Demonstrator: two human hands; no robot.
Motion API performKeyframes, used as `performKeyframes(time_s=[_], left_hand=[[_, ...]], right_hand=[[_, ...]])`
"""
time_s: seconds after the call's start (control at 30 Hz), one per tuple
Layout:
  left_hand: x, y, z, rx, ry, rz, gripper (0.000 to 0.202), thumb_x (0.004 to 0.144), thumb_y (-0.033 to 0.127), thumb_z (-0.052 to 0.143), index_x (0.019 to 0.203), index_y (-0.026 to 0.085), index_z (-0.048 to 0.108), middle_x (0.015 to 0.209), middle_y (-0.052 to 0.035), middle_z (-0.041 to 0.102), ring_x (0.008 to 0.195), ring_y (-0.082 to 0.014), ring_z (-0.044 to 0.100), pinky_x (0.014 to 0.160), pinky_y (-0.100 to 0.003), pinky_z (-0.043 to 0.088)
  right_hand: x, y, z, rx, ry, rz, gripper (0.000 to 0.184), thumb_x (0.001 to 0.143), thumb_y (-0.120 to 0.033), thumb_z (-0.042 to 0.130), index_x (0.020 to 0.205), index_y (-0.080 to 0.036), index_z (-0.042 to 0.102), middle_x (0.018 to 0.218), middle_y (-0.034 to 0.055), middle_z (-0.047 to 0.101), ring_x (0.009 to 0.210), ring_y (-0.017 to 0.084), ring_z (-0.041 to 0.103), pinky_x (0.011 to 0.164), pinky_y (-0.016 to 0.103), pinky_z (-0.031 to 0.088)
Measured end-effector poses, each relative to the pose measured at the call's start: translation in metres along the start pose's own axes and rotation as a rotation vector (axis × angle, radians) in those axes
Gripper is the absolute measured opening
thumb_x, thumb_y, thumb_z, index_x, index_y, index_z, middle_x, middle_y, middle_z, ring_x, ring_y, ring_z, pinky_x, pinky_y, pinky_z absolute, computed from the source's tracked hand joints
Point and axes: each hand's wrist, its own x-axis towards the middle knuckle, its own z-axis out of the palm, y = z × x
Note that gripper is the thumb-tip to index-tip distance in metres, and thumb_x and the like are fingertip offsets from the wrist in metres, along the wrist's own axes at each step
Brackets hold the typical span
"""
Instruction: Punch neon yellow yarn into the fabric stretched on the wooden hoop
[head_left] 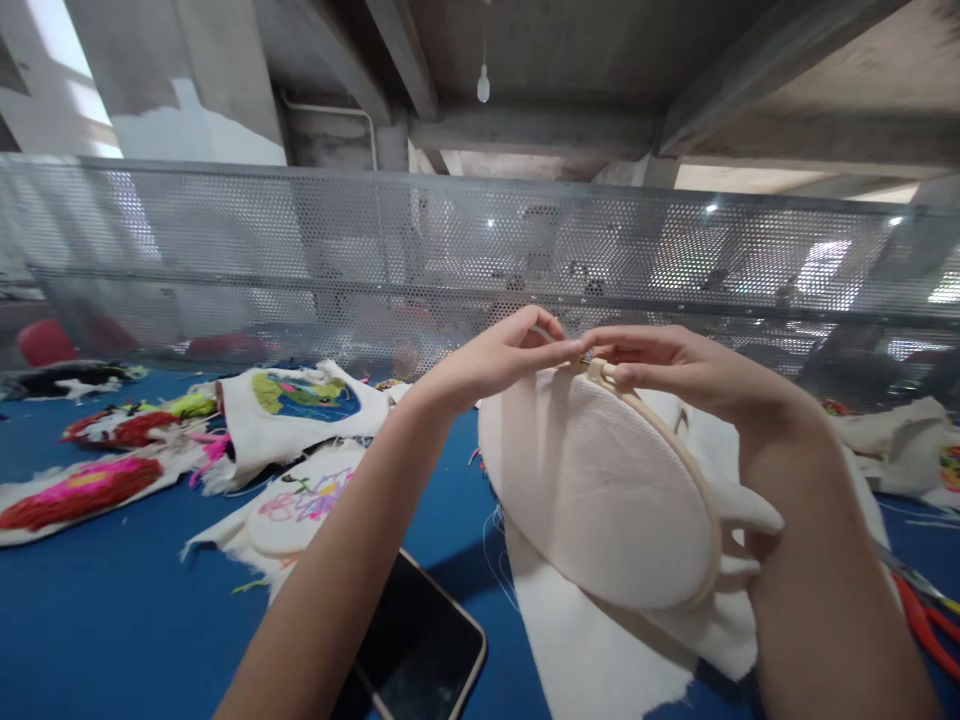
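Note:
A round wooden embroidery hoop stands tilted up off the table, with plain white cloth stretched across it. At its top edge is a small metal screw with wooden blocks beside it. My left hand reaches over from the left, its thumb and fingers closed at the screw. From the right, my right hand pinches the hoop's top by the same fitting, thumb below and fingers above. Loose cloth hangs behind and below the hoop. The fingertips partly hide the screw.
A phone lies under my left forearm on the blue table. Several embroidered pieces, one a flower design, spread to the left. Red-handled scissors lie at far right. A perforated metal screen stands behind.

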Motion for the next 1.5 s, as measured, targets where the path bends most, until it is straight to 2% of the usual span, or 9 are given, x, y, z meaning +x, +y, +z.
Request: performKeyframes(time_s=[0.2,0.37,0.5,0.6,0.83,1.07,1.2,1.33,1.5], left_hand=[[0.003,-0.004,-0.001,-0.028,-0.024,0.02,0.032,0.079,0.036,0.062,0.104,0.019,0.052,0.087,-0.0024,0.06,0.077,-0.0128,0.053,0.064,-0.025,0.037],[0.001,-0.001,-0.004,0.019,0.003,0.0,0.036,0.074,0.032,0.068,0.105,0.019,0.054,0.09,-0.0035,0.061,0.08,-0.0136,0.055,0.066,-0.025,0.039],[0.0,0.0,-0.007,-0.018,-0.106,0.017,0.032,0.073,0.029,0.068,0.101,0.017,0.059,0.093,-0.0049,0.063,0.086,-0.0151,0.056,0.073,-0.027,0.041],[-0.001,0.001,-0.008,-0.026,-0.174,0.039,0.022,0.074,0.028,0.067,0.091,0.016,0.063,0.09,-0.0036,0.063,0.084,-0.014,0.056,0.073,-0.026,0.04],[-0.005,0.011,-0.006,-0.018,-0.096,0.0,0.023,0.08,0.038,0.06,0.082,0.015,0.063,0.072,0.0005,0.056,0.062,-0.0081,0.047,0.058,-0.022,0.034],[-0.003,0.007,-0.005,-0.001,-0.026,0.024,0.019,0.075,0.034,0.065,0.081,0.015,0.065,0.076,-0.0008,0.06,0.067,-0.0091,0.05,0.059,-0.021,0.036],[-0.002,0.006,-0.005,-0.015,-0.057,0.021,0.018,0.074,0.031,0.066,0.082,0.015,0.068,0.076,-0.0006,0.062,0.067,-0.0088,0.051,0.061,-0.022,0.037],[-0.003,0.009,-0.004,-0.014,-0.086,-0.048,0.02,0.078,0.034,0.063,0.078,0.014,0.068,0.066,0.0009,0.057,0.057,-0.0069,0.046,0.055,-0.021,0.034],[-0.002,0.007,-0.002,-0.043,-0.055,0.018,0.017,0.079,0.031,0.062,0.077,0.014,0.066,0.069,0.0009,0.057,0.061,-0.0069,0.047,0.056,-0.02,0.033]], right_hand=[[0.001,-0.001,0.002,0.005,0.01,0.011,0.039,0.079,-0.036,0.061,0.117,-0.029,0.059,0.093,0.0022,0.063,0.082,0.015,0.057,0.071,0.028,0.047],[0.001,0.0,0.002,0.019,0.019,0.013,0.035,0.08,-0.035,0.061,0.114,-0.031,0.061,0.1,0.0018,0.063,0.085,0.015,0.057,0.072,0.027,0.047],[0.001,0.001,0.003,0.023,0.02,0.001,0.035,0.08,-0.034,0.061,0.115,-0.033,0.061,0.106,0.0013,0.063,0.088,0.015,0.058,0.072,0.027,0.048],[0.001,0.001,0.003,0.026,0.015,-0.01,0.035,0.081,-0.034,0.06,0.116,-0.033,0.061,0.107,0.0016,0.063,0.09,0.016,0.058,0.072,0.027,0.049],[0.001,-0.003,0.004,0.023,0.001,-0.007,0.034,0.082,-0.033,0.06,0.116,-0.031,0.061,0.108,0.0027,0.062,0.089,0.015,0.058,0.073,0.027,0.049],[0.001,-0.001,0.004,0.03,0.011,-0.026,0.032,0.081,-0.032,0.06,0.113,-0.03,0.062,0.11,0.0021,0.061,0.086,0.014,0.058,0.073,0.026,0.049],[0.0,0.0,0.003,0.044,0.01,-0.022,0.032,0.082,-0.03,0.06,0.114,-0.031,0.062,0.111,0.0018,0.061,0.087,0.014,0.058,0.073,0.026,0.049],[0.0,-0.005,0.004,0.058,-0.016,-0.022,0.035,0.082,-0.031,0.059,0.117,-0.03,0.06,0.109,0.0026,0.061,0.093,0.016,0.057,0.074,0.027,0.048],[0.0,-0.009,0.006,0.06,-0.006,-0.015,0.036,0.082,-0.031,0.059,0.118,-0.028,0.06,0.109,0.0038,0.062,0.094,0.017,0.057,0.074,0.027,0.048]])
